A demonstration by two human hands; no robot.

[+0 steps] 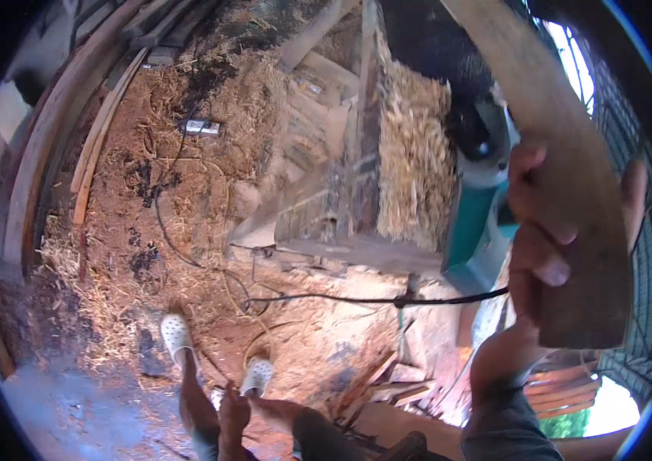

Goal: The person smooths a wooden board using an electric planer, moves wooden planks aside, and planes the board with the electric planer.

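A wooden plank, gripped in the fingers of the right hand, is held up before a green machine, apparently being positioned; moving it likely calls for clearing the machine's edge and black cable. Shaving-strewn floor opens leftward; the left hand's grip is unclear.

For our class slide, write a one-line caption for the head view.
Right hand gripping a wooden board near a green machine and heaped shavings.
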